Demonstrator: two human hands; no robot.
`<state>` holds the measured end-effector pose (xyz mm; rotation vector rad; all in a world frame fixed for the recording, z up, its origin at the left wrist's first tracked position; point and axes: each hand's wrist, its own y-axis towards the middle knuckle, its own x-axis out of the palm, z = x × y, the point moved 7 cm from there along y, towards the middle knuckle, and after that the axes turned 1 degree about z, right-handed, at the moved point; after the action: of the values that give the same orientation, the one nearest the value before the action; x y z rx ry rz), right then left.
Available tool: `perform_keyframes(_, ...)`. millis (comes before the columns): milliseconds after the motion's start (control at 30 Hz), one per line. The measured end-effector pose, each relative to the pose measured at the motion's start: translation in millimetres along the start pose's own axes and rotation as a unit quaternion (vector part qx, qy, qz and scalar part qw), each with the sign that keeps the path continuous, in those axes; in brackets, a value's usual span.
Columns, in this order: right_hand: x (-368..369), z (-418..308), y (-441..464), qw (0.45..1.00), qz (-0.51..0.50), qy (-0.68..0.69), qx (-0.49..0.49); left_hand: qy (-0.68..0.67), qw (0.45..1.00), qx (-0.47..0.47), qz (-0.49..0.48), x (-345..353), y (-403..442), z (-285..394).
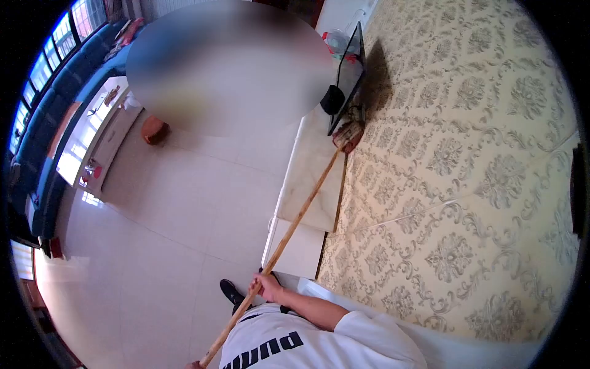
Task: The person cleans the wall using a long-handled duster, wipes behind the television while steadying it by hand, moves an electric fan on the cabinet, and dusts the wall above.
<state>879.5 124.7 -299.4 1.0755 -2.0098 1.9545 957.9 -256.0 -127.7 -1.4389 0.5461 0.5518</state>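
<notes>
Your right hand [267,288] has a tight grip, with the fingers curled all the way around a long wooden stick [297,222]. Only a tiny bit of your left hand [194,365] shows, low at the bottom edge, right by the near end of the stick. I can't tell how far closed its grip is.

The stick slants up and away from you, over the pale top of the long counter [307,166]. At its far end is a shaggy red and tan head [349,135]. That head is close to the wall with the flower pattern [442,154], just by the near end of the thin black screen [350,80]. I can't tell if it touches the wall.

A small black thing [332,99] is in front of the screen. Something clear with red on it [337,42] is by the screen's far end. A round brown stool [155,130] is on the shiny floor [203,203], well apart from the stick.
</notes>
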Motion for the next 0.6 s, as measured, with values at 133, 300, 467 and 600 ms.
perform_keyframes(133,3.1,14.0,6.4,1.000,-0.008,0.006,0.029,-0.003,1.000,0.004,-0.001,0.9,-4.8,-13.4)
perform_keyframes(300,-9.1,-73.4,38.7,0.994,0.080,-0.046,-0.060,-0.019,0.999,0.034,0.024,-18.0,30.1,57.1)
perform_keyframes(467,4.2,-112.2,22.0,0.992,0.067,-0.023,-0.107,0.038,0.996,0.048,0.060,-27.3,44.3,92.1)
perform_keyframes(600,-1.2,-79.8,15.1,0.991,0.075,-0.034,-0.101,0.066,0.995,0.075,0.029,-0.8,37.0,58.3)
